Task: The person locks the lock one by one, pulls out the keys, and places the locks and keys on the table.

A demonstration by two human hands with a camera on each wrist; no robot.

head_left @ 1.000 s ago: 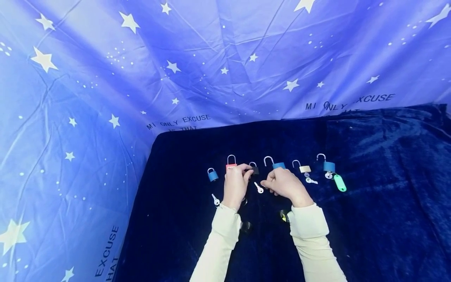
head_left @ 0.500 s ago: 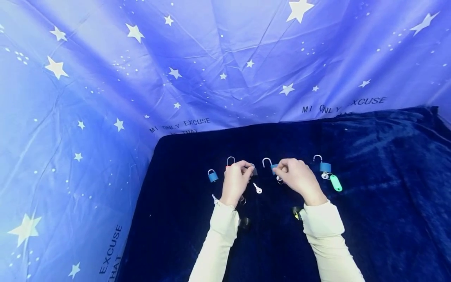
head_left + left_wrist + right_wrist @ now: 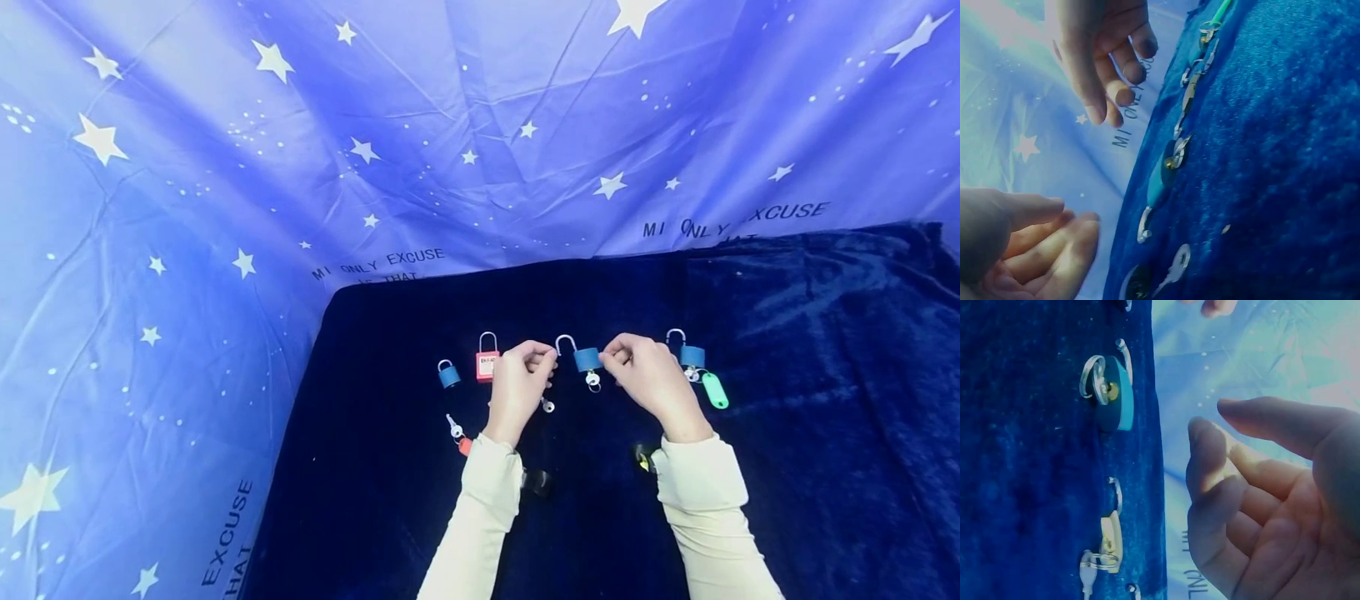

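Above the cloth, my left hand (image 3: 521, 387) is loosely curled with nothing visible in it; the left wrist view shows its thumb and fingertips close together. Nearby is a blue padlock (image 3: 587, 360) with its shackle open and a key (image 3: 592, 379) on a ring in it. To that padlock's right hovers my right hand (image 3: 648, 379), fingers curved and thumb apart, holding nothing in the right wrist view. A brass padlock (image 3: 1112, 537) with a key (image 3: 1088, 575) is hidden behind it in the head view. A black padlock (image 3: 1138, 281) and loose key (image 3: 1179, 265) lie below my left hand.
On the dark blue cloth (image 3: 360, 500) a red padlock (image 3: 486, 367) and small blue padlock (image 3: 448, 375) lie left, near a key (image 3: 456, 431) with a red tag (image 3: 465, 447). Rightward lies another blue padlock (image 3: 693, 357) with a green tag (image 3: 716, 390). A starry curtain (image 3: 420, 100) hangs behind.
My right hand has moved right, uncovering the middle blue padlock and covering the brass one. My left hand has shifted right from the black padlock, now covering it, and the red padlock shows again.
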